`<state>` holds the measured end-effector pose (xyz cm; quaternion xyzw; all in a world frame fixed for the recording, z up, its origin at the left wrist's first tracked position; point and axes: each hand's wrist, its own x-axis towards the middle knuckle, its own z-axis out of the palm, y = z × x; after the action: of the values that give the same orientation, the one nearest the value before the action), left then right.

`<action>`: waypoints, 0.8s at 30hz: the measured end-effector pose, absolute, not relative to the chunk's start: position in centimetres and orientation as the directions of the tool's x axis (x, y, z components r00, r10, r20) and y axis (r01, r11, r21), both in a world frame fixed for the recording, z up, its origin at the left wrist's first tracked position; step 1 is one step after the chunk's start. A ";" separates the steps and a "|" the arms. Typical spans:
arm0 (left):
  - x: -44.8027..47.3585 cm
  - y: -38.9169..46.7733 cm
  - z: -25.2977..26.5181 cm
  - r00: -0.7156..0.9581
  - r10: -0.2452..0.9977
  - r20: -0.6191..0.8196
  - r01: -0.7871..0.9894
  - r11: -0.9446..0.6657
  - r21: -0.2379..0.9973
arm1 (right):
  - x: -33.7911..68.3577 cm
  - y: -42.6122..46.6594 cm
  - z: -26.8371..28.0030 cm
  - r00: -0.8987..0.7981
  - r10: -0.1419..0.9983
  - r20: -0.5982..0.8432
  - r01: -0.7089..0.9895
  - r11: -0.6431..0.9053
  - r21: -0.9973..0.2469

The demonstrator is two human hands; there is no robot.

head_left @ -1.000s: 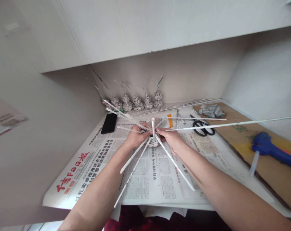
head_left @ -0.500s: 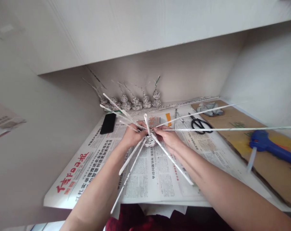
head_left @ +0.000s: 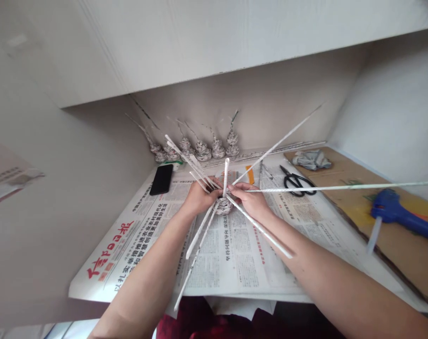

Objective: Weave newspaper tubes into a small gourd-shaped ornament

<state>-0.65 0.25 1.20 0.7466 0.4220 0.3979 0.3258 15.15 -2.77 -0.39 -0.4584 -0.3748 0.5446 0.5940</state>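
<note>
A paper spoke (head_left: 277, 145) has swung upward; weaving appears mid-round. My left hand (head_left: 199, 199) closes on the woven piece (head_left: 223, 206); my right hand (head_left: 251, 201) pinches a long strand (head_left: 341, 187).

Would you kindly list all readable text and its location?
"信阳日报": newspaper
"推进农业农村现代化": newspaper
"创造更加美好生活": newspaper
"坚持问题导向": newspaper
Too small or blurred: other newspaper print, cardboard marks, left sheet.
</note>
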 end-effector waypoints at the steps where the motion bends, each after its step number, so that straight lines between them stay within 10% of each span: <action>1: -0.6 0.2 1.3 0.342 0.887 0.310 0.355 -0.428 0.831 | 15.2 -2.7 -0.5 0.127 0.991 -0.039 -0.305 0.002 -0.952; 19: -0.7 0.5 1.0 0.345 0.897 0.275 0.230 -0.365 0.902 | 15.6 -2.0 -2.0 0.062 0.997 -0.049 -0.159 -0.039 -0.987; 24: -0.5 0.4 1.1 0.382 0.893 0.237 0.174 -0.321 0.931 | 15.4 -1.6 -2.4 0.067 0.992 -0.108 -0.364 -0.077 -0.928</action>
<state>-0.45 0.40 1.06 0.7037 0.3793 0.4067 0.4422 15.38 -1.61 -2.36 -0.4436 -0.3536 0.5844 0.5802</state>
